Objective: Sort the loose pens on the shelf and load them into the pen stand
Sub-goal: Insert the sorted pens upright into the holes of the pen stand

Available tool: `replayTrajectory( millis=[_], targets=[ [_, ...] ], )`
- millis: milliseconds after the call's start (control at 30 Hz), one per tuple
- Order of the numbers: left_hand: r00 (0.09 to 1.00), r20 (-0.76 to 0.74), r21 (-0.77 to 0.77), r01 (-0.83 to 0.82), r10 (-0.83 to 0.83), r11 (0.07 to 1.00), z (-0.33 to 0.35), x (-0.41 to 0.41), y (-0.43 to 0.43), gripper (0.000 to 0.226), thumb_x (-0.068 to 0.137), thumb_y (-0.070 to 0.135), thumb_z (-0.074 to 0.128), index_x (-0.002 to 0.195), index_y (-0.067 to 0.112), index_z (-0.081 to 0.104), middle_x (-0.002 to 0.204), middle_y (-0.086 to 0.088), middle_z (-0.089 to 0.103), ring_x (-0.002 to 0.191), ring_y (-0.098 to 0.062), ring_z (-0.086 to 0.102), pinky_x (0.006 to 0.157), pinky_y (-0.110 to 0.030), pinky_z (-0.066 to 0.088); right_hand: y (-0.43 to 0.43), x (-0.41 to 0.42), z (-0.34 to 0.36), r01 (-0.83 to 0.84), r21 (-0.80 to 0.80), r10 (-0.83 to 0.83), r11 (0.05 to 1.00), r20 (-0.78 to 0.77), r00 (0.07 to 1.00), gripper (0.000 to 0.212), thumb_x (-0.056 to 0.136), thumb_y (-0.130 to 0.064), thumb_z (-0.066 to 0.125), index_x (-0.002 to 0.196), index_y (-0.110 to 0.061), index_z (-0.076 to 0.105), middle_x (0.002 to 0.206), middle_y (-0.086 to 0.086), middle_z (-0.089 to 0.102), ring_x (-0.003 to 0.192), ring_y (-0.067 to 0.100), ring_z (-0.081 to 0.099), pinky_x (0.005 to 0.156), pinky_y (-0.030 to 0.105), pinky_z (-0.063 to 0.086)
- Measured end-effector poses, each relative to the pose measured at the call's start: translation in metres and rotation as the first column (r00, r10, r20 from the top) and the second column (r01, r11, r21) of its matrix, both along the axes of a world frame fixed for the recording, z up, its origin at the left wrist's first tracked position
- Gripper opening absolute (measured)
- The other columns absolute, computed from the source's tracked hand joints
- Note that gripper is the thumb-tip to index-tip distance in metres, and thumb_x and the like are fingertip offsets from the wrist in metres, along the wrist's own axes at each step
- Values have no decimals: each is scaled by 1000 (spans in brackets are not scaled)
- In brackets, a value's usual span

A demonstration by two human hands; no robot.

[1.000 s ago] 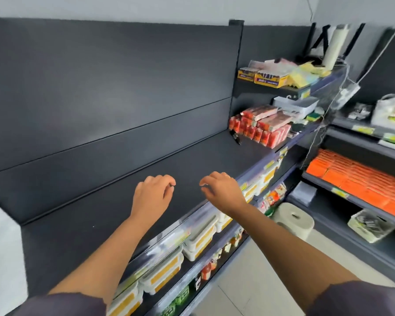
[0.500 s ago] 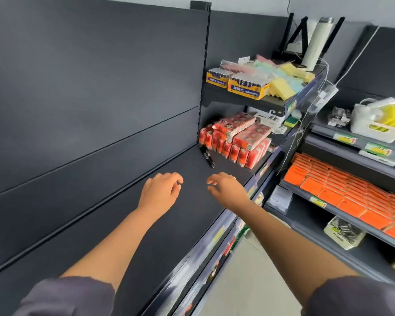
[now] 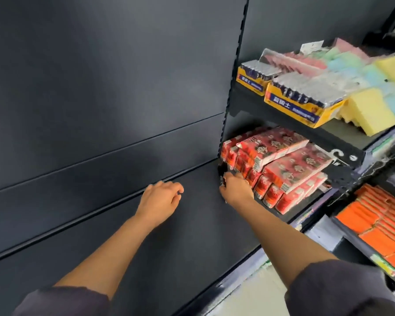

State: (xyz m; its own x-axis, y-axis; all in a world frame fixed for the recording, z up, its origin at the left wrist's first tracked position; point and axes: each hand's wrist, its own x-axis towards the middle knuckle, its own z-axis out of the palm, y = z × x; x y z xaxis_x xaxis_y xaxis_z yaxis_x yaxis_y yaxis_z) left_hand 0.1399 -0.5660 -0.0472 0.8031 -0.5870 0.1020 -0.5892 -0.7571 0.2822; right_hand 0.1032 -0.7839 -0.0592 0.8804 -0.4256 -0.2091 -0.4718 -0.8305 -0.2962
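Observation:
A black pen (image 3: 221, 170) lies on the dark shelf (image 3: 169, 236) against the stack of red packs (image 3: 276, 165), at the shelf's back right. My right hand (image 3: 236, 189) covers most of the pen, its fingers curled around it; only the pen's dark far end and a bit near the fingertips show. My left hand (image 3: 161, 200) hovers over the bare shelf to the left, fingers loosely curled and holding nothing. No pen stand is in view.
Above the red packs, a higher shelf carries yellow battery boxes (image 3: 303, 99) and pastel sponges (image 3: 372, 110). Orange packets (image 3: 379, 222) fill a lower shelf at the right. A slotted upright (image 3: 237, 76) splits the back panel. Pale floor shows below.
My view has moved closer and to the right. My right hand has reached forward to the black pen beside the red packs and closed over it. My left hand stays over the shelf.

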Motion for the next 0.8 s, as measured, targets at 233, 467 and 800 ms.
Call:
replayTrajectory(
  millis=[233, 467, 800],
  targets=[
    [990, -81, 58, -110, 115, 992, -10, 12, -12, 22, 95, 25, 44, 112, 27, 57, 99, 9, 61, 98, -15, 52, 86, -29, 36, -11, 39, -25, -72, -6, 70, 997, -140, 988, 72, 90, -17, 57, 148, -15, 13, 140, 21, 34, 120, 40, 46, 88, 41, 46],
    [979, -162, 34, -120, 124, 992, -12, 14, -16, 22, 94, 28, 47, 114, 28, 56, 98, 12, 61, 99, -13, 51, 84, -28, 35, -5, 46, -24, -53, 86, 67, 995, -177, 982, 40, 93, -5, 41, 132, -3, 37, 128, 20, 53, 113, 39, 55, 80, 40, 46],
    [620, -782, -385, -562, 64, 732, 17, -26, 17, 21, 96, 25, 51, 114, 16, 58, 101, -1, 60, 96, -18, 55, 74, -23, 42, 83, 2, 25, -313, 487, 305, 815, 98, 947, 15, 98, -17, 41, 106, -7, 49, 79, 8, 55, 69, 21, 52, 58, 28, 41]
  ],
)
